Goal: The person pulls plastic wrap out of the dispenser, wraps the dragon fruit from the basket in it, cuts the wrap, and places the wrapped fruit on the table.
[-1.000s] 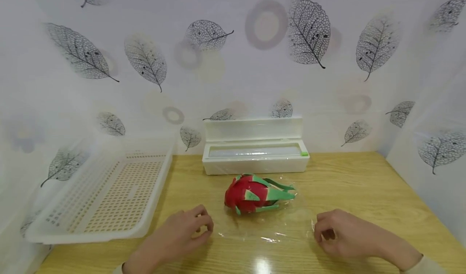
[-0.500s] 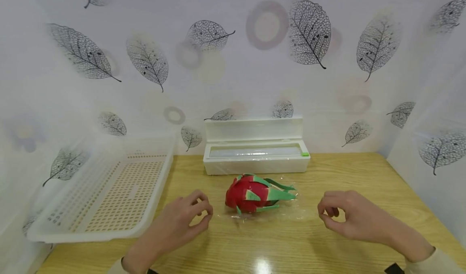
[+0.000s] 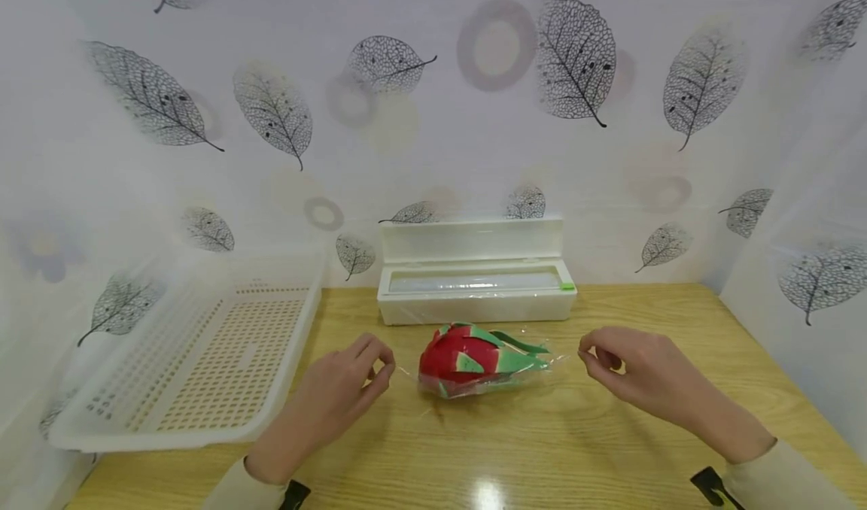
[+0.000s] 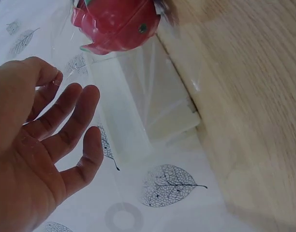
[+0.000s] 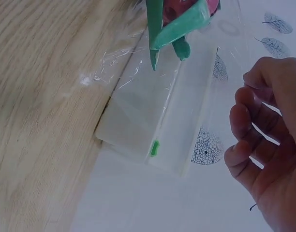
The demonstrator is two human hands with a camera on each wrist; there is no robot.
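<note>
A red dragon fruit (image 3: 455,361) with green scales lies on its side on the wooden table, its leafy tips toward the right. Clear cling film (image 3: 557,361) lies under it and rises over its near side. My left hand (image 3: 335,393) is left of the fruit, thumb and forefinger pinching one film corner; a taut film edge runs from those fingertips in the left wrist view. To the fruit's right, my right hand (image 3: 650,378) pinches the opposite film corner between thumb and forefinger. The other fingers of both hands are loosely curled. The fruit's underside is hidden.
Behind the fruit stands a white cling film box (image 3: 474,311), lid raised, a film roll inside and a green slider at its right end. A white perforated basket (image 3: 287,390) sits at the left. Leaf-printed sheeting (image 3: 433,149) hangs along the back and sides.
Both hands have risen and moved away from me, toward the fruit's level, the right one also slightly inward at the end. The film's near edge has lifted from the table onto the fruit's near side.
</note>
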